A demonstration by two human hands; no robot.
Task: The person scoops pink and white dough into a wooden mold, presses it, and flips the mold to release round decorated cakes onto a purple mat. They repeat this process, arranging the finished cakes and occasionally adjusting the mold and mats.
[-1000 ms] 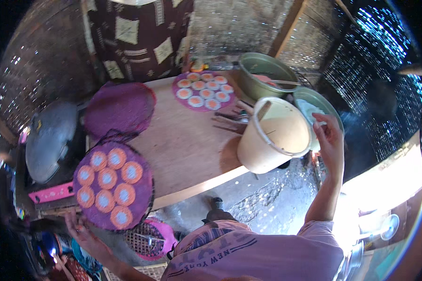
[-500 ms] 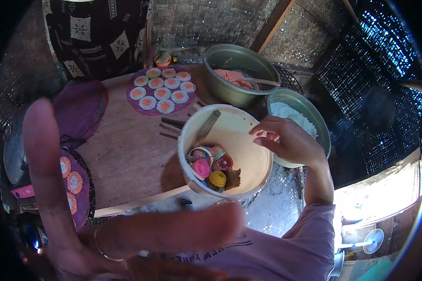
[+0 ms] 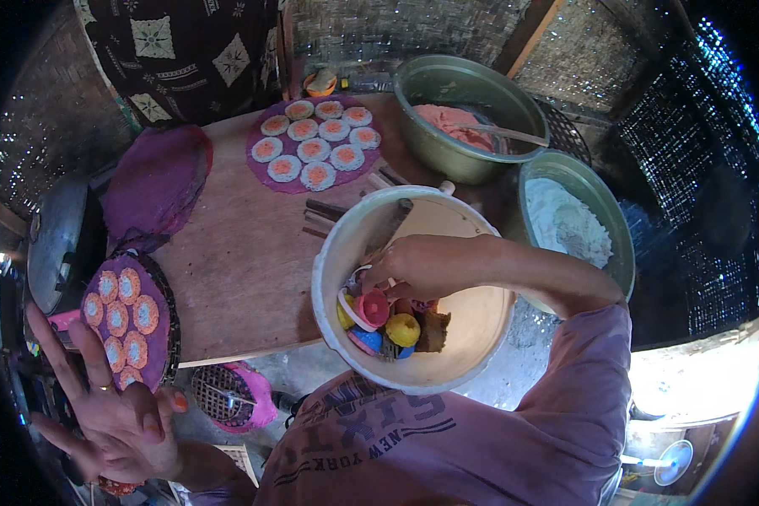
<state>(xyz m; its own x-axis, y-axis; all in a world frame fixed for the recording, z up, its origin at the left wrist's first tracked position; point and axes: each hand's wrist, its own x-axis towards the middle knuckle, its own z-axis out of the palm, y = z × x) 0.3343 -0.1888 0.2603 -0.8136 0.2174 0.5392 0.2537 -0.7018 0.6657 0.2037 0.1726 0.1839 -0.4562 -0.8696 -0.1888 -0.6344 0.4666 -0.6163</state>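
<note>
My left hand (image 3: 118, 417) is raised at the lower left, palm up, fingers spread, with nothing in it. Deep in a cream-coloured bucket (image 3: 499, 337), my right hand (image 3: 405, 263) reaches down among small colourful pieces, its fingers bent and their tips partly hidden; whatever they grip cannot be made out. Against those fingers lie a pink cup-like piece (image 3: 372, 309) and a white ring (image 3: 346, 305). A yellow round piece (image 3: 402, 330), a blue piece (image 3: 365, 341) and a brown scrap (image 3: 433, 331) lie close by.
On the wooden table (image 3: 244, 261) lies a purple round sheet with several white discs (image 3: 314, 150) with orange centres. Orange discs (image 3: 116, 319) sit at the left. Behind stand a green basin (image 3: 413, 156) of pink dough (image 3: 451, 122) and another basin of white flour (image 3: 565, 221).
My right hand has gone from above the bucket's right rim down into the pieces. My left hand has drawn back to the lower left, fingers still spread. The view has shifted.
</note>
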